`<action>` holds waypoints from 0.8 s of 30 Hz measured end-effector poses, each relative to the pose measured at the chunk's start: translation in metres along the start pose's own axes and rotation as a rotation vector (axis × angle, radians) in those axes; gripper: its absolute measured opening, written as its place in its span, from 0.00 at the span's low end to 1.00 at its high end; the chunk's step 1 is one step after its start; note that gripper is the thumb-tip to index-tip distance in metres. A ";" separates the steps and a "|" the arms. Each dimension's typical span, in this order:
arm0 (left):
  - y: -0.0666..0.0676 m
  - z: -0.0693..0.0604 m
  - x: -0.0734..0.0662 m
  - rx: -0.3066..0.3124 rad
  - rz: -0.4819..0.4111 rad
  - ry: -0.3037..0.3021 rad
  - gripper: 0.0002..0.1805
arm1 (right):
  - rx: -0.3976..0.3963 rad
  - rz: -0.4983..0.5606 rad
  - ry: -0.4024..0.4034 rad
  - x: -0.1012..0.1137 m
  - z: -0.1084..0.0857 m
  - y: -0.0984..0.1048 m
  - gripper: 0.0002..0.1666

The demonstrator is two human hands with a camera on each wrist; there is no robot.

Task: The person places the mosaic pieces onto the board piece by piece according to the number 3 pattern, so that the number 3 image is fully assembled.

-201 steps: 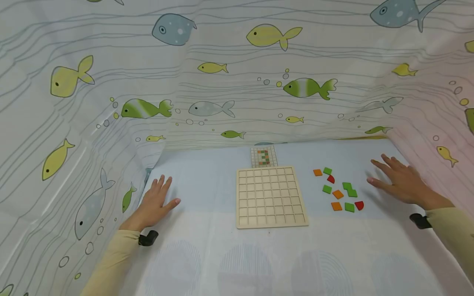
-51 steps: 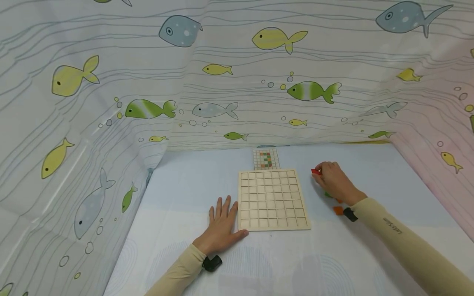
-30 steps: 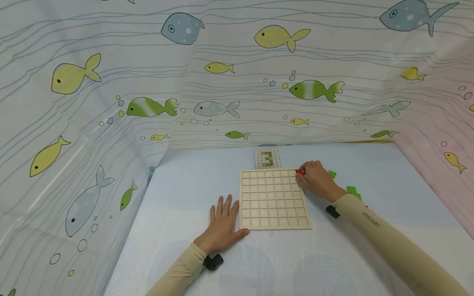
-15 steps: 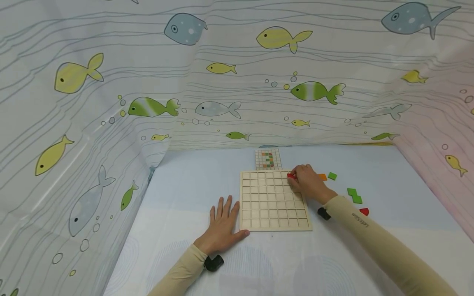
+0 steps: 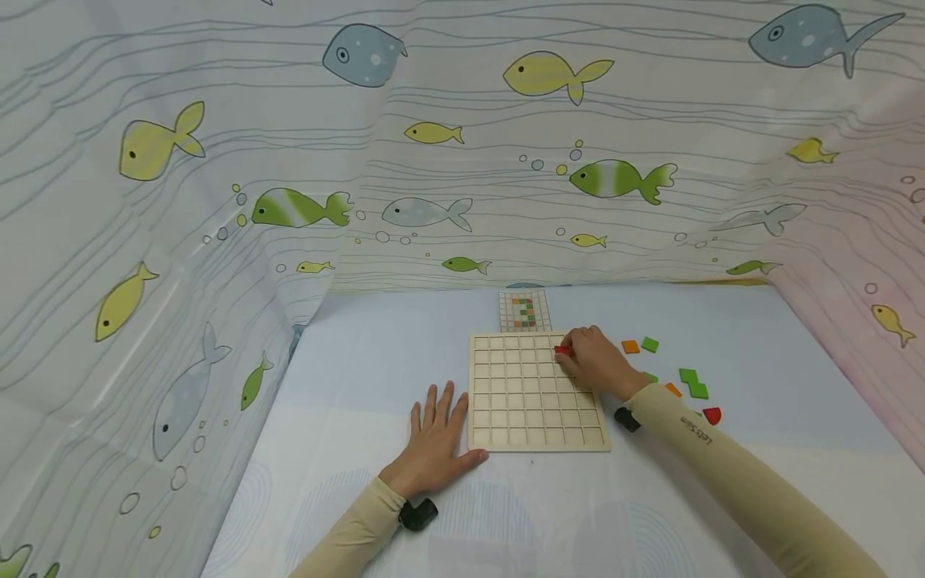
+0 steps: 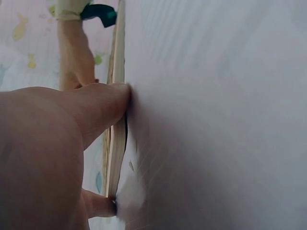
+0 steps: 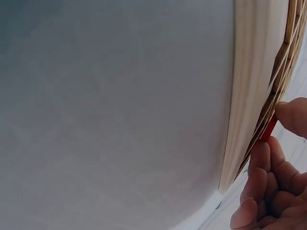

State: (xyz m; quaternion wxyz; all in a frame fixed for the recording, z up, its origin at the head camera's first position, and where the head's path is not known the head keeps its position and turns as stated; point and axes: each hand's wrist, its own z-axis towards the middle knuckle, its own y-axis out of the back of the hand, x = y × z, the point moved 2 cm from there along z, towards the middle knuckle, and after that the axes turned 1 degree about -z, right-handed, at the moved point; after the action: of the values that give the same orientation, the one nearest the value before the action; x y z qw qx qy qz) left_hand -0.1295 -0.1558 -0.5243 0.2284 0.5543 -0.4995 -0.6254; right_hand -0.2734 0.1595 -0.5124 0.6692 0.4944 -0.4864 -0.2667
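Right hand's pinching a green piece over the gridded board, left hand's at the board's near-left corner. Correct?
Not the colour: the right hand pinches a red piece over the gridded board, as the right wrist view shows. The left hand is at the board's near-left corner, as you said.

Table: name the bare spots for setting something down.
Bare: left of the wooden board, between the left hand and the fish-print sheet; also the board's near side, between left sleeve and right sleeve. Crowded: right of the board, where loose tiles lie and the right sleeve crosses.
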 end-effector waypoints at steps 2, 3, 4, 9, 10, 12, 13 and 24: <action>0.000 0.000 0.000 -0.007 -0.010 -0.006 0.54 | 0.001 0.002 0.008 0.001 0.000 0.000 0.19; 0.000 0.000 0.000 -0.009 -0.014 -0.008 0.53 | 0.000 0.004 0.012 0.001 0.000 0.001 0.18; 0.000 0.000 0.000 -0.009 -0.016 -0.009 0.53 | -0.001 0.004 0.015 0.002 0.000 0.001 0.18; 0.000 0.001 0.000 -0.007 -0.026 -0.005 0.53 | 0.009 0.013 0.028 0.005 0.000 0.003 0.19; 0.000 0.000 0.000 -0.007 -0.023 -0.003 0.53 | 0.012 0.012 0.032 0.006 0.001 0.003 0.19; 0.001 0.000 -0.001 -0.007 -0.025 -0.001 0.54 | 0.021 0.014 0.033 0.009 0.001 0.004 0.19; 0.001 0.000 -0.001 -0.007 -0.024 -0.001 0.54 | 0.023 0.011 0.033 0.010 0.002 0.004 0.20; 0.000 0.001 0.001 0.002 -0.004 -0.010 0.53 | 0.003 -0.003 0.076 0.019 0.008 0.001 0.20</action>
State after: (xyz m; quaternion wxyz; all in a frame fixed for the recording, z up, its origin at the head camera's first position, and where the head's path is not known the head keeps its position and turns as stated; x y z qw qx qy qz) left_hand -0.1303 -0.1567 -0.5252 0.2240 0.5525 -0.5002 -0.6280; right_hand -0.2735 0.1406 -0.5041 0.6862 0.5057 -0.4603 -0.2480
